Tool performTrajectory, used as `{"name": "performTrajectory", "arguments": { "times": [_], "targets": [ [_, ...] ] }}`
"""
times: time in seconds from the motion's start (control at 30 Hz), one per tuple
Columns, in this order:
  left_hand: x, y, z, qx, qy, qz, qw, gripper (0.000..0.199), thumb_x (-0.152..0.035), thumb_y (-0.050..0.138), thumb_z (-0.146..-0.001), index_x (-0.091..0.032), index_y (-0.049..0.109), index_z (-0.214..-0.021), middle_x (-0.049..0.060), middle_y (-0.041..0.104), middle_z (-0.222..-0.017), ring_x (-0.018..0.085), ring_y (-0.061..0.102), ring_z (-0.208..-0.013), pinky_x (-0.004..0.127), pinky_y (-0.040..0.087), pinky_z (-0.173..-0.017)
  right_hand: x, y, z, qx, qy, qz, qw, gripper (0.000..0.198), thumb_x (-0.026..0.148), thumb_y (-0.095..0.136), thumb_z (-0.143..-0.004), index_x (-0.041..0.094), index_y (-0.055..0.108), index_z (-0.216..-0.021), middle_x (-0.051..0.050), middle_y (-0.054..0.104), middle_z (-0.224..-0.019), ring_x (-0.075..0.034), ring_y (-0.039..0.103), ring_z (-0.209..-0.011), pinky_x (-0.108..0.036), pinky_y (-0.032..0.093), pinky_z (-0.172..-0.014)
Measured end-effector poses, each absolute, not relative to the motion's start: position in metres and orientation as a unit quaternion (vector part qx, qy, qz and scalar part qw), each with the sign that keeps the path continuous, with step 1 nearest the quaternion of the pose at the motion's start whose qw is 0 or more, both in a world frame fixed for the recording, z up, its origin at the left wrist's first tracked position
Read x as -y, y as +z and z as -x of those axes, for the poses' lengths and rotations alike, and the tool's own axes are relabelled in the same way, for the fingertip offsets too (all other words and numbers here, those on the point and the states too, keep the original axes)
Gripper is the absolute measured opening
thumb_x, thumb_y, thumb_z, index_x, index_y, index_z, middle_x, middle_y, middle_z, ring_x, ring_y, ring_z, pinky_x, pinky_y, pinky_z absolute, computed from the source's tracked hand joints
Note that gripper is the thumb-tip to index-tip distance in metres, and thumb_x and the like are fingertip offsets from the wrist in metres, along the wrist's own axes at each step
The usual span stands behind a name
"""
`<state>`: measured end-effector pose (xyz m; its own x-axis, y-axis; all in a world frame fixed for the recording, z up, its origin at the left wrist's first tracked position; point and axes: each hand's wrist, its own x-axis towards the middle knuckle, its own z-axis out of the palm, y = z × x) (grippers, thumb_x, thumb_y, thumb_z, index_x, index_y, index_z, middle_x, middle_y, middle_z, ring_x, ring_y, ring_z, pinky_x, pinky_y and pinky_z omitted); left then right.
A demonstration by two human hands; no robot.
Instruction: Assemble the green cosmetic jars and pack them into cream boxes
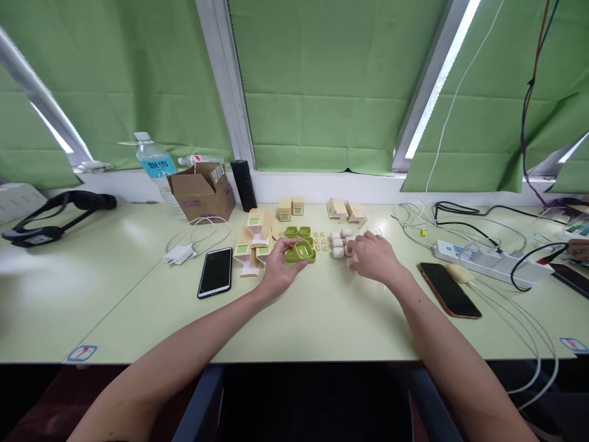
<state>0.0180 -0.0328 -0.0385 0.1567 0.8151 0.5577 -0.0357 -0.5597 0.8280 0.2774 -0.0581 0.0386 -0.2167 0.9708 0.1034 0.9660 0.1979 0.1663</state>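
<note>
My left hand [281, 270] pinches a small green square dish [304, 249] between thumb and fingers, tilted above similar green dishes [291, 231] on the table. Small yellow pieces [317, 240] lie in rows just right of these dishes. Farther right stands a group of small white cylinders [338, 252]. Over that group is my right hand [370, 255], its fingers bent down and closed around one of the cylinders, which they partly hide. Cream cardboard boxes with green squares [254, 224] are piled left of my left hand.
More small boxes [337, 209] stand at the back. At left are a phone [215, 272], a charger [179, 254], a brown carton [202, 193] and a water bottle [159, 169]. At right lie another phone [448, 290], a power strip [492, 261] and tangled cables.
</note>
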Motion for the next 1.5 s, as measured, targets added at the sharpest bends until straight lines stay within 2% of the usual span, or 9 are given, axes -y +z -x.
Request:
{"name": "performTrajectory", "arguments": {
  "times": [0.07, 0.17, 0.3, 0.37, 0.53, 0.63, 0.87, 1.13, 1.5],
  "targets": [
    [0.033, -0.038, -0.018, -0.295, 0.58, -0.665, 0.365, 0.045, -0.031, 0.083, -0.082, -0.023, 0.062, -0.121, 0.01, 0.067, -0.125, 0.026, 0.062, -0.121, 0.044, 0.046, -0.11, 0.057, 0.031, -0.273, -0.78, 0.11, -0.615, 0.046, 0.029, 0.022, 0.072, -0.082, 0.016, 0.074, -0.11, -0.015, 0.074, -0.113, -0.033, 0.061, -0.109, -0.039, 0.043, -0.085],
    [0.034, -0.038, -0.019, -0.296, 0.583, -0.663, 0.365, 0.044, -0.029, 0.083, -0.081, -0.023, 0.063, -0.119, 0.01, 0.067, -0.126, 0.026, 0.062, -0.121, 0.044, 0.046, -0.11, 0.055, 0.023, -0.271, -0.784, 0.13, -0.604, 0.059, 0.024, 0.018, 0.066, -0.085, 0.014, 0.075, -0.106, -0.018, 0.073, -0.111, -0.034, 0.061, -0.109, -0.04, 0.043, -0.084],
    [0.036, -0.036, -0.02, -0.297, 0.58, -0.66, 0.374, 0.043, -0.029, 0.082, -0.081, -0.023, 0.063, -0.119, 0.01, 0.067, -0.122, 0.026, 0.063, -0.12, 0.044, 0.047, -0.108, 0.053, 0.025, -0.274, -0.798, 0.099, -0.595, -0.003, 0.015, 0.017, 0.067, -0.083, 0.016, 0.074, -0.096, -0.016, 0.073, -0.107, -0.033, 0.062, -0.106, -0.039, 0.045, -0.08],
    [0.037, -0.035, -0.02, -0.301, 0.58, -0.659, 0.372, 0.043, -0.028, 0.082, -0.081, -0.023, 0.063, -0.119, 0.009, 0.067, -0.121, 0.027, 0.063, -0.12, 0.044, 0.048, -0.107, 0.051, 0.027, -0.273, -0.793, 0.039, -0.6, -0.102, 0.016, 0.02, 0.07, -0.082, 0.019, 0.073, -0.097, -0.013, 0.073, -0.109, -0.03, 0.063, -0.104, -0.037, 0.047, -0.077],
    [0.036, -0.034, -0.022, -0.32, 0.578, -0.677, 0.324, 0.042, -0.026, 0.08, -0.082, -0.024, 0.063, -0.12, 0.008, 0.067, -0.121, 0.027, 0.062, -0.12, 0.045, 0.047, -0.109, 0.045, 0.013, -0.255, -0.685, -0.224, -0.513, -0.466, 0.025, 0.043, 0.072, -0.086, 0.022, 0.071, -0.099, -0.007, 0.075, -0.103, -0.023, 0.069, -0.093, -0.035, 0.055, -0.075],
    [0.038, -0.032, -0.022, -0.338, 0.562, -0.695, 0.296, 0.042, -0.025, 0.079, -0.082, -0.025, 0.063, -0.12, 0.008, 0.068, -0.12, 0.026, 0.063, -0.117, 0.044, 0.049, -0.106, 0.045, -0.004, -0.238, -0.619, -0.338, -0.441, -0.555, 0.042, 0.056, 0.079, -0.078, 0.021, 0.072, -0.1, -0.006, 0.075, -0.094, -0.021, 0.069, -0.084, -0.035, 0.057, -0.075],
    [0.039, -0.03, -0.021, -0.336, 0.524, -0.739, 0.257, 0.042, -0.027, 0.079, -0.084, -0.027, 0.067, -0.123, 0.008, 0.068, -0.123, 0.027, 0.063, -0.118, 0.045, 0.05, -0.106, 0.051, -0.018, -0.223, -0.577, -0.421, -0.394, -0.578, 0.049, 0.061, 0.084, -0.072, 0.021, 0.076, -0.1, -0.006, 0.078, -0.094, -0.02, 0.069, -0.08, -0.034, 0.058, -0.073],
    [0.039, -0.033, -0.021, -0.326, 0.513, -0.746, 0.273, 0.044, -0.031, 0.079, -0.086, -0.031, 0.068, -0.128, 0.008, 0.068, -0.126, 0.027, 0.062, -0.121, 0.047, 0.048, -0.109, 0.052, -0.02, -0.224, -0.599, -0.417, -0.389, -0.563, 0.046, 0.061, 0.083, -0.074, 0.021, 0.079, -0.097, -0.007, 0.079, -0.091, -0.023, 0.071, -0.082, -0.036, 0.058, -0.073],
    [0.042, -0.03, -0.021, -0.316, 0.496, -0.757, 0.284, 0.044, -0.033, 0.081, -0.085, -0.03, 0.07, -0.127, 0.009, 0.069, -0.126, 0.029, 0.061, -0.123, 0.048, 0.047, -0.11, 0.053, -0.021, -0.221, -0.609, -0.425, -0.371, -0.557, 0.039, 0.057, 0.082, -0.077, 0.02, 0.082, -0.09, -0.004, 0.076, -0.082, -0.018, 0.065, -0.069, -0.034, 0.056, -0.069]
  ]
}}
